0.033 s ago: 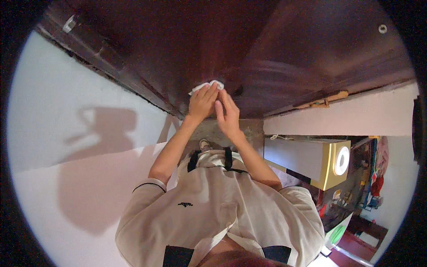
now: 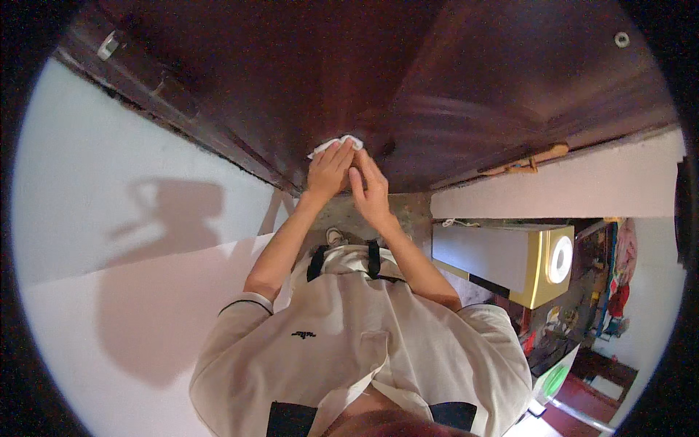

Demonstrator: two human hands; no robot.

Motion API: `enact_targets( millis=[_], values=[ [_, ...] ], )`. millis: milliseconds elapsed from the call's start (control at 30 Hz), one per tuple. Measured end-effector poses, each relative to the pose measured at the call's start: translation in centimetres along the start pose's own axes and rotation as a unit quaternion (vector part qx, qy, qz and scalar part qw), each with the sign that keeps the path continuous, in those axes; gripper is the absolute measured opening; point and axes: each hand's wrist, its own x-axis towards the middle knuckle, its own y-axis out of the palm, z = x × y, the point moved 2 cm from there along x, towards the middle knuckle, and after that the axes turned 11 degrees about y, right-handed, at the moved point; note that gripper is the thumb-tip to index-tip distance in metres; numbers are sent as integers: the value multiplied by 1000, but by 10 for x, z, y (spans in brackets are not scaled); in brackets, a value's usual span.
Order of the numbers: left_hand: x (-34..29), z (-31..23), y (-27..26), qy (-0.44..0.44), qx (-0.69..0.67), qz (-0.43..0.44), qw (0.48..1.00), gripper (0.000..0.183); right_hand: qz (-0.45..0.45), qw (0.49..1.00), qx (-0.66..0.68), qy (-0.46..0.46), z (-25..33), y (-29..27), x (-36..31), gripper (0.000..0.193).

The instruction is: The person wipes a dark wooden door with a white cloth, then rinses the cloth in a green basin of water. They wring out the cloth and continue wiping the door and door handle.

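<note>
A crumpled white cloth (image 2: 350, 140) lies against a dark reddish-brown door (image 2: 291, 65) in front of me. My left hand (image 2: 331, 170) presses the cloth onto the door, its fingers bent over the lower edge. Close beside it on the right is my right hand (image 2: 372, 191), fingers stretched and thumb apart. Its fingertips come up to the cloth and the left hand; whether they touch the cloth I cannot tell. The palms face the door and are hidden.
A pale wall (image 2: 95, 182) with my shadow on it stands at the left. To the right, a wooden bolt or handle (image 2: 535, 157) lies along the door's edge. A white box-shaped appliance with a gold-coloured end (image 2: 546, 266) stands at my right, with cluttered items behind it.
Both hands and the cloth have shifted very slightly to the left. The cloth stays pressed against the door under the left hand.
</note>
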Motion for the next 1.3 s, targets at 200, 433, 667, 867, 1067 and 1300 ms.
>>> enact_targets(
  millis=[200, 433, 667, 867, 1067, 1300],
  values=[
    [16, 0, 4, 20, -22, -55, 998, 36, 4, 999, 42, 29, 16, -16, -1, 42],
    [107, -24, -21, 65, 7, -162, 985, 35, -63, 991, 95, 65, 39, -64, 27, 42],
    [62, -42, 25, 49, -30, -85, 995, 38, -45, 994, 44, 92, -13, -61, 5, 37],
    [80, -56, 18, 24, -86, -73, 993, 42, -67, 996, 48, 36, -10, -82, 14, 37],
    [134, -100, 28, 63, -104, -66, 990, 41, -106, 980, 99, 139, -27, -136, 23, 38],
    [225, -160, 35, 102, -218, 11, 971, 48, -174, 950, 182, 185, -57, -204, 31, 56]
  ],
)
